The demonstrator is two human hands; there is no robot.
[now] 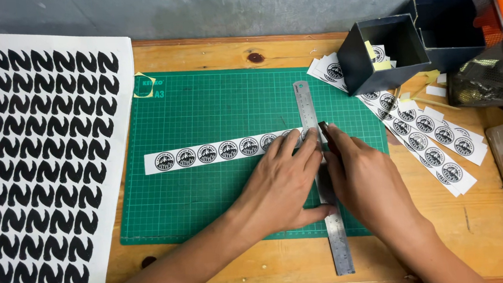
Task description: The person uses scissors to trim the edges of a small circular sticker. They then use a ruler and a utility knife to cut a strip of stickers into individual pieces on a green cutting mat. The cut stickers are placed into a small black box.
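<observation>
1. The long white paper strip of round black-and-white stickers [216, 152] lies flat across the middle of the green gridded cutting mat [207, 194]. Its left part is uncut, with the stickers in one row.
2. A steel ruler [321, 172] stands across the strip's right end, running away from the person toward the wall.
3. The left hand [282, 184] lies flat with spread fingers, pressing ruler and strip down; it grips nothing.
4. The right hand [367, 180] is curled around a small dark knife [325, 134], its tip just beside the ruler's right edge, at the strip.
5. To the right, on the wooden counter [262, 262], shorter strips of the same stickers [430, 144] lie fanned beside a dark open box [386, 51]. I judge the work partly done, with most of this strip left to cut.
6. A large white sheet of black curved shapes [30, 179] covers the counter's left side.
</observation>
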